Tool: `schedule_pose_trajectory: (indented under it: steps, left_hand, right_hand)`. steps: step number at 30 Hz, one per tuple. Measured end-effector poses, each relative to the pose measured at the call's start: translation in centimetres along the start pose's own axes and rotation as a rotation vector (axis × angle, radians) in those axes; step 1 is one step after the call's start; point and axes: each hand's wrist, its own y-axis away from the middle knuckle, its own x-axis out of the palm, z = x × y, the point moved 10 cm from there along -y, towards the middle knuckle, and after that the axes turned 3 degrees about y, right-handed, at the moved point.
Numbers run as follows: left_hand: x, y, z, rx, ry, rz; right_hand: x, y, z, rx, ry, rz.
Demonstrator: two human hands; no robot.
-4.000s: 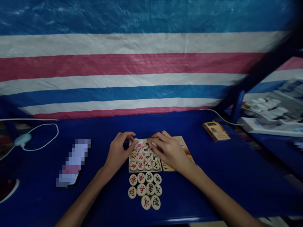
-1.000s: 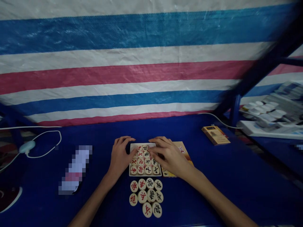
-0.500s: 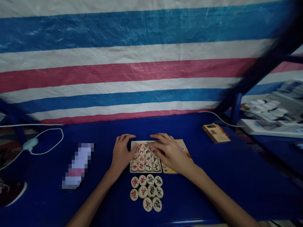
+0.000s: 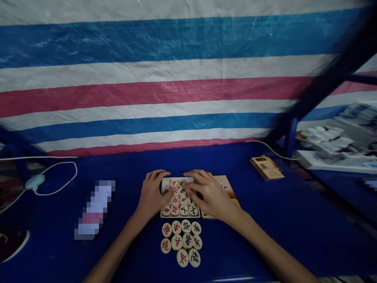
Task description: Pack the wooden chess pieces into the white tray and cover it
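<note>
A white tray (image 4: 180, 217) holds rows of round xiangqi pieces (image 4: 174, 200), some with red characters and some with black. My left hand (image 4: 152, 194) curves over the tray's left side, its thumb reaching over the pieces. From the right, my right hand (image 4: 210, 195) arches across the tray with fingers apart, fingertips on or just above the pieces. Neither hand lifts a piece. In front of the tray, several more xiangqi pieces (image 4: 176, 242) lie face up in loose rows, some seemingly stacked. A printed yellow-and-cream box lid or card (image 4: 225, 184) lies partly under my right hand.
The blue table (image 4: 265, 236) carries a blurred-out phone-like object (image 4: 96, 208) at left, near a white cable with a pale round piece (image 4: 35, 181). A small yellow box (image 4: 266, 168) is at back right. Beyond it sits a white power strip (image 4: 335, 160). Striped sheeting (image 4: 176, 90) hangs behind.
Both hands stay over the tray; my left thumb and right fingers have shifted slightly inward over the pieces. The whole view has moved a little.
</note>
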Motion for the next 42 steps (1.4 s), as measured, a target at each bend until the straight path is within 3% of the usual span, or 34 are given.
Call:
schedule_pose_trajectory:
  steps: [5,12,15,18,21,23,25,28,32,35,38,42]
  left_hand:
    - [-0.6,0.0,0.3,-0.009,0.019,-0.006]
    - [-2.2,-0.3,2.4,-0.059,0.025,-0.087]
    - [-3.6,-0.1,2.4,-0.075,0.057,-0.127]
    - [-6.2,2.2,1.6,-0.106,0.09,-0.214]
    - [-8.1,7.2,0.6,-0.149,0.141,-0.271]
    - [-7.5,11.0,-0.2,-0.158,0.162,-0.219]
    - [-5.8,14.0,-1.5,-0.109,0.17,-0.099]
    - [-4.7,16.5,-2.8,-0.069,0.104,-0.089]
    - [-3.8,16.2,-2.9,-0.112,0.055,-0.042]
    - [-3.6,15.4,-3.2,-0.069,0.003,-0.006]
    - [-3.4,15.3,-3.6,-0.011,-0.044,0.007]
    - [-2.9,15.7,-3.1,-0.039,-0.02,0.015]
  right_hand:
    - [0.1,0.1,0.0,-0.014,0.003,0.011]
    - [-0.3,-0.3,-0.3,-0.022,0.016,-0.008]
    - [-1.5,0.0,-1.0,0.005,0.01,-0.058]
    - [-3.9,2.2,-1.2,0.094,-0.045,-0.201]
    - [-5.5,6.6,0.4,0.175,-0.105,-0.36]
    - [-4.8,9.5,2.5,0.188,-0.155,-0.356]
    - [-2.9,11.6,4.5,0.191,-0.226,-0.265]
    - [-0.9,13.5,6.1,0.19,-0.254,-0.209]
    - [0.8,14.0,6.5,0.145,-0.202,-0.137]
    - [1.7,13.9,6.6,0.114,-0.136,-0.068]
    - [2.0,14.0,6.5,0.123,-0.1,-0.045]
    - [1.8,14.2,6.4,0.106,-0.146,-0.045]
